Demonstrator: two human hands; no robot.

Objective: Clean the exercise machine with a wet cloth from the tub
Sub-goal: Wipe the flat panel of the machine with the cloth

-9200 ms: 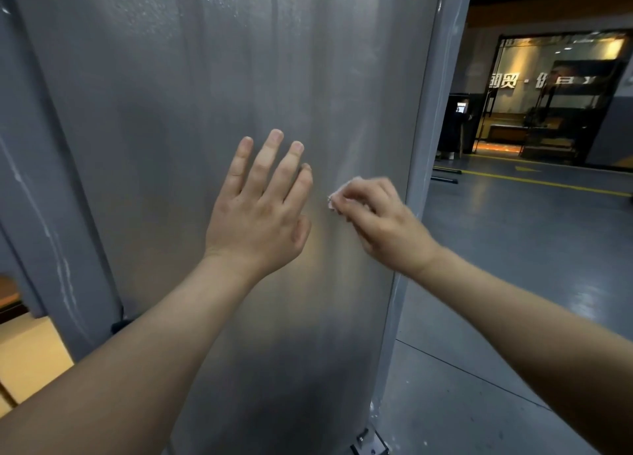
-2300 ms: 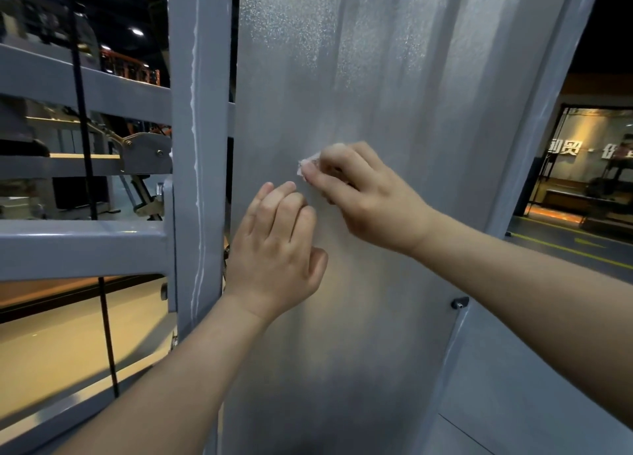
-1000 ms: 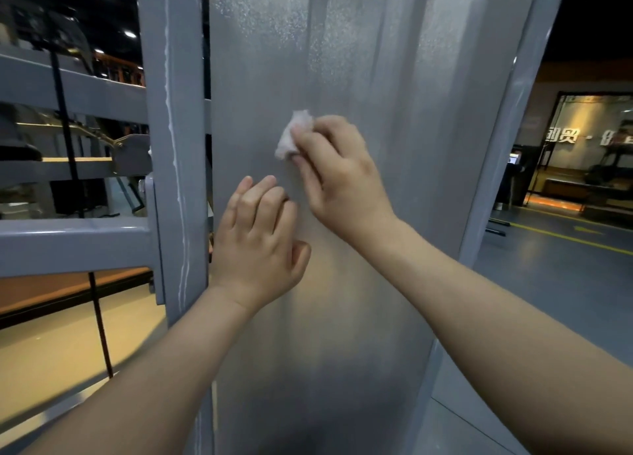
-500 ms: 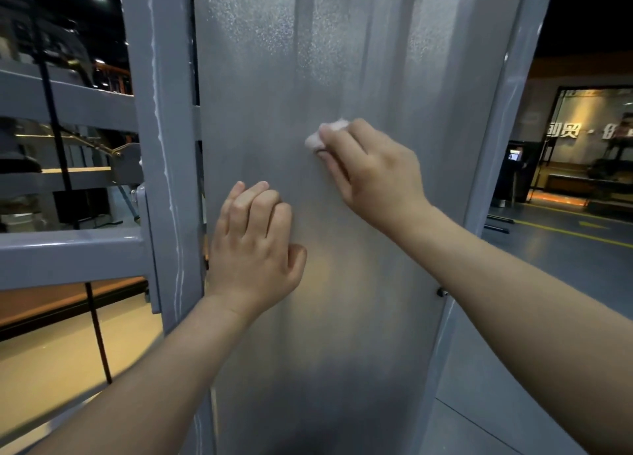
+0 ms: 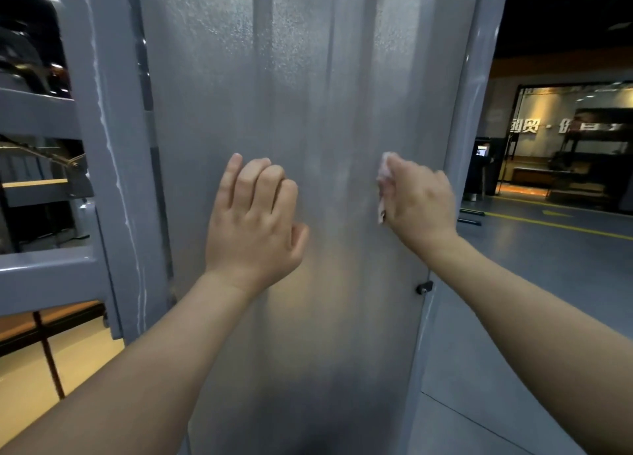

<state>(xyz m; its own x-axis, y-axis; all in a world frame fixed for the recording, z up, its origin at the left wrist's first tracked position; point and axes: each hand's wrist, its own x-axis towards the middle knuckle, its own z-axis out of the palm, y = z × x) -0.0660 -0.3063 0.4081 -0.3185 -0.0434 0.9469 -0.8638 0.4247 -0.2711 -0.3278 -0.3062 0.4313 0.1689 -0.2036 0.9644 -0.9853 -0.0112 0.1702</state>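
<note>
**Cloth on the right side of the panel**

I am facing the tall frosted panel (image 5: pixel 308 77) of the exercise machine, and both my hands are on it at about mid-height.

My right hand (image 5: pixel 418 204) is near the panel's right edge. Its fingers are curled round a small white cloth (image 5: pixel 384 177) and hold it bunched against the panel. Only a strip of the cloth shows, along the left side of my fingers. The rest is hidden under the hand.

My left hand (image 5: pixel 251 228) is on the left half of the panel, well apart from the right one. It holds nothing. The fingers are bent at the knuckles with their tips tucked against the panel, the little finger is straighter than the others, and the thumb sticks out toward the right.

A small dark bolt (image 5: pixel 424 287) sits at the panel's right edge, below my right wrist. A grey post (image 5: pixel 109 146) stands just left of the panel, with pale streaks running down it, and a grey crossbar (image 5: pixel 44 273) runs off from it to the left. To the right of the panel lies a grey floor (image 5: pixel 548 266) with a yellow line (image 5: pixel 565 226) on it. Beyond that is a lit glass front (image 5: pixel 575 139) with white lettering.
</note>
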